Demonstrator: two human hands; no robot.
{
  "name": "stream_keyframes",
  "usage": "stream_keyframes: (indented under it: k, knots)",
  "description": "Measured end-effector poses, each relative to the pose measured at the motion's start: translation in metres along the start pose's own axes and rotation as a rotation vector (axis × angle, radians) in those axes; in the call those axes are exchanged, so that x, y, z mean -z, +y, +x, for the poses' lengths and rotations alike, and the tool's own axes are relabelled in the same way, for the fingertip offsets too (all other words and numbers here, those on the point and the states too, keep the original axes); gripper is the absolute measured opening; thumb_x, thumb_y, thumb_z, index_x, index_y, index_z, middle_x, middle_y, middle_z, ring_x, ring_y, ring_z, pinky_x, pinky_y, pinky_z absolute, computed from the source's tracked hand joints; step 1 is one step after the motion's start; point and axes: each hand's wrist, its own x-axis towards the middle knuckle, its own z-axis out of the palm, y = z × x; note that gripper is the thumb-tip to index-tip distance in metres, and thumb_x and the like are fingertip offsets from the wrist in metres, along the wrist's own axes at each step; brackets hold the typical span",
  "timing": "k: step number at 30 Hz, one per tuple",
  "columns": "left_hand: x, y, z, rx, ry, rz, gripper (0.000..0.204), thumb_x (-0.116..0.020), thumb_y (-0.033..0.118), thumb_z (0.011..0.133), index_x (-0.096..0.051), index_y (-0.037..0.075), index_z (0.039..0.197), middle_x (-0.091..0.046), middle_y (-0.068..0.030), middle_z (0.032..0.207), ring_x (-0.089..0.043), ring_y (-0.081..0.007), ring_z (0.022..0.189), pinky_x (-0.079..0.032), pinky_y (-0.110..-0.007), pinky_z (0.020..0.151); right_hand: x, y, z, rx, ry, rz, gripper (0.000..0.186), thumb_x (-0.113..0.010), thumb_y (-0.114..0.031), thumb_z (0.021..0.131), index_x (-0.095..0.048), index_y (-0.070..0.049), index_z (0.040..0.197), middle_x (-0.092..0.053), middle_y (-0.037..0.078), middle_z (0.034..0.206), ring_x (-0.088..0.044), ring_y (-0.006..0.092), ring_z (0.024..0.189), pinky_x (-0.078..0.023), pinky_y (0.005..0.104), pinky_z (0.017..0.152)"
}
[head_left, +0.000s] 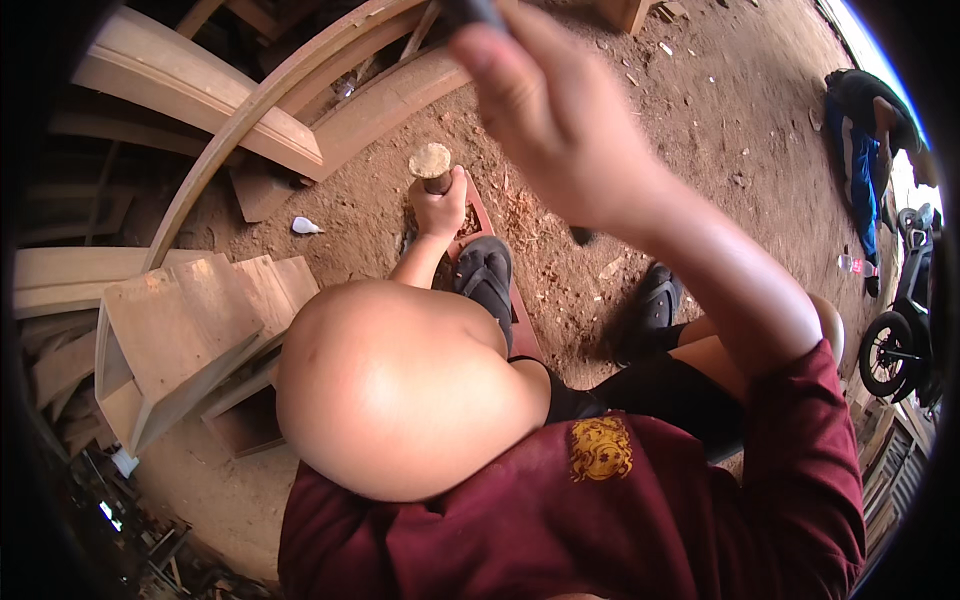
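Observation:
My left hand (pixel 440 212) is wrapped round the upright handle of a chisel (pixel 431 162), whose battered, pale round top faces up. Its lower end is hidden by the hand. Beneath is a long reddish wooden board (pixel 518 318), with my left sandalled foot (pixel 484 275) resting on it. My right hand (pixel 560 125) is raised high on the right of the chisel, blurred by motion. It grips a dark tool handle (pixel 472 10); the rest of that tool lies beyond the top edge. My bare left knee (pixel 390 380) fills the middle and covers part of my left arm.
Wooden frames and a curved strip (pixel 235 130) crowd the upper left. A box-like piece of joined planks (pixel 190 320) stands at left. Wood chips litter the dirt floor (pixel 740 150). At far right, a person (pixel 865 130) bends over near a two-wheeler (pixel 900 340) and a bottle (pixel 855 265).

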Motion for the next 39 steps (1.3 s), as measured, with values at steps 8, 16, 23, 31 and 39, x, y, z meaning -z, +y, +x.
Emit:
stream_keyframes:
  k: [8, 16, 23, 31, 39]
  knots:
    - [-0.020, 0.024, -0.009, 0.065, -0.113, 0.095, 0.016, -0.066, 0.011, 0.083, -0.060, 0.002, 0.071, -0.060, -0.0016, 0.059, -0.058, -0.0102, 0.056, -0.045, -0.031, 0.053, -0.003, 0.070, -0.025, -0.471, -0.441, -0.283, 0.045, -0.046, -0.039, 0.100, -0.061, 0.002, 0.093, -0.062, 0.019, 0.067, -0.066, 0.0359, 0.066, -0.051, 0.0446, 0.062]
    - [-0.010, 0.013, -0.005, 0.038, 0.002, 0.033, 0.015, -0.067, 0.011, 0.083, -0.062, 0.002, 0.073, -0.062, -0.0012, 0.062, -0.059, -0.0096, 0.059, -0.046, -0.030, 0.056, -0.010, 0.039, -0.022, -0.035, -0.076, -0.153, 0.043, -0.047, -0.043, 0.099, -0.054, -0.001, 0.104, -0.062, 0.021, 0.071, -0.065, 0.0396, 0.068, -0.050, 0.0474, 0.061]
    - [-0.008, -0.001, -0.004, 0.152, -0.001, -0.102, 0.014, -0.065, 0.011, 0.084, -0.060, 0.005, 0.072, -0.057, 0.0015, 0.058, -0.054, -0.0084, 0.050, -0.043, -0.028, 0.049, 0.050, 0.124, -0.081, -0.881, -0.633, -0.199, 0.038, -0.044, -0.034, 0.101, -0.051, -0.002, 0.083, -0.047, 0.003, 0.056, -0.046, 0.0132, 0.043, -0.039, 0.0349, 0.041]
    - [0.030, -0.019, 0.069, 0.734, 0.415, -0.598, 0.030, -0.062, 0.018, 0.084, -0.038, 0.015, 0.067, -0.036, 0.0039, 0.050, -0.033, -0.0082, 0.037, -0.028, -0.026, 0.035, 0.104, 0.099, -0.119, -1.223, -0.283, 0.186, 0.036, -0.044, -0.040, 0.102, -0.042, -0.012, 0.080, -0.035, -0.006, 0.057, -0.034, 0.0047, 0.039, -0.034, 0.0250, 0.034]
    - [0.009, 0.013, 0.043, 0.419, 0.336, -0.483, 0.026, -0.057, 0.010, 0.084, -0.036, 0.011, 0.068, -0.036, 0.0009, 0.053, -0.033, -0.0102, 0.040, -0.028, -0.028, 0.039, 0.108, 0.088, -0.119, -1.074, -0.320, 0.098, 0.032, -0.043, -0.035, 0.104, -0.043, -0.010, 0.084, -0.036, -0.006, 0.058, -0.036, 0.0048, 0.042, -0.034, 0.0239, 0.036]
